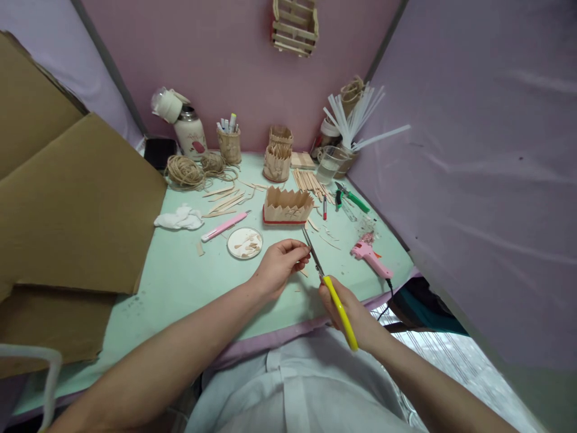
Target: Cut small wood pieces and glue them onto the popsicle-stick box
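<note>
My right hand [345, 304] grips yellow-handled scissors [336, 300], whose blades point away from me and up to the left. Beside the blades, my left hand [286, 264] is closed in a pinch; whatever its fingertips hold is too small to make out. Just beyond the scissor tips stands a small wooden box [288, 207] with jagged upper edges and a red line along its base. To the left of my left hand lies a round white dish [244, 243] with small wood pieces in it.
A pink glue gun [372, 257] and green-handled pliers [356, 199] lie right. A pink craft knife [225, 227], white cloth [179, 218] and wood strips [225, 201] lie left. A clear cup [330, 165] stands back right; cardboard [81, 204] covers the left side.
</note>
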The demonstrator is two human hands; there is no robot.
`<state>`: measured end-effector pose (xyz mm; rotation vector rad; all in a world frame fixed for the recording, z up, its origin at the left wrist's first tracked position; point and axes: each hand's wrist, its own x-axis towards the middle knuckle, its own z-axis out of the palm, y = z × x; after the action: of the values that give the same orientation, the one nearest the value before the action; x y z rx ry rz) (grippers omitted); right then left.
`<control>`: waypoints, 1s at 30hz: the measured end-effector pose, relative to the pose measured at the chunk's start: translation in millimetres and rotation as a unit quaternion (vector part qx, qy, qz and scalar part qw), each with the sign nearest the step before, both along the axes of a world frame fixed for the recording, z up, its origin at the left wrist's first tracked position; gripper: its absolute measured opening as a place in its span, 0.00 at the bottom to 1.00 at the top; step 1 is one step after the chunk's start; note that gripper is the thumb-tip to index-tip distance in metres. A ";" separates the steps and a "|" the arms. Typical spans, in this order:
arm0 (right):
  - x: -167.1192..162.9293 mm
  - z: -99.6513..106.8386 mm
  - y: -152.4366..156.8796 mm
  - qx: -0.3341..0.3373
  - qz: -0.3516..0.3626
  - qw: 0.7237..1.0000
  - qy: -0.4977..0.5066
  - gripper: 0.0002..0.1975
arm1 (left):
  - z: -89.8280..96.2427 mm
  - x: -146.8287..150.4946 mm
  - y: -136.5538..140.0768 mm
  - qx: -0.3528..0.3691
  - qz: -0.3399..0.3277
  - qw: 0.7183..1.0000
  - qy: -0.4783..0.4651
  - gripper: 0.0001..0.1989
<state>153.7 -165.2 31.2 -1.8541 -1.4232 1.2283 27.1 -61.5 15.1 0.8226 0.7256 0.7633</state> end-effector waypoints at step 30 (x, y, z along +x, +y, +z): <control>22.7 3.5 -12.4 0.002 0.069 0.997 -0.027 0.13 | -0.5 -2.2 2.9 0.041 -0.077 0.996 0.033 0.06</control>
<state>176.4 -177.6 34.7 -1.8254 -1.6056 1.2472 24.9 -58.6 14.7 0.9702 0.6847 0.6330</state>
